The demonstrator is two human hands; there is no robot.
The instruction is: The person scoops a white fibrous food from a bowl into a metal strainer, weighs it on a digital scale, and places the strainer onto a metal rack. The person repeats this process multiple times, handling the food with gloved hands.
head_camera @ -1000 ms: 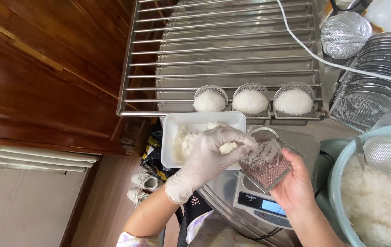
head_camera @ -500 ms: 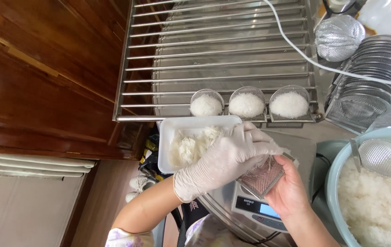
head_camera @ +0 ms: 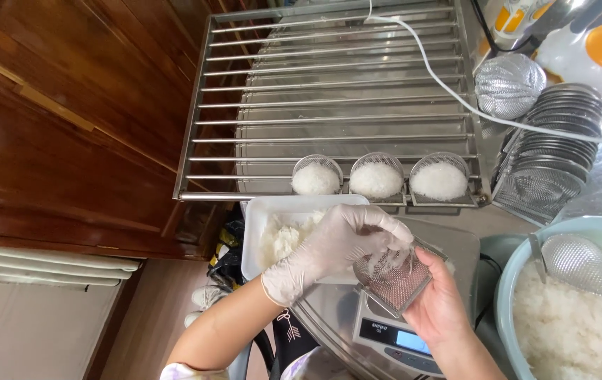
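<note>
Head view: gloved left hand [head_camera: 336, 243], fingers curled, pressing rice [head_camera: 389, 262] into mesh strainer cup [head_camera: 394, 280]; bare right hand [head_camera: 442, 306] gripping that cup above scale [head_camera: 392, 338]. White tray [head_camera: 259, 225] just behind.

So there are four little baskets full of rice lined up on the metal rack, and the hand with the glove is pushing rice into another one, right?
Not quite: the head view shows three filled mesh baskets lined up on the metal rack, not four. The rest holds: the gloved left hand presses rice into another mesh basket, which the bare right hand holds.
</note>
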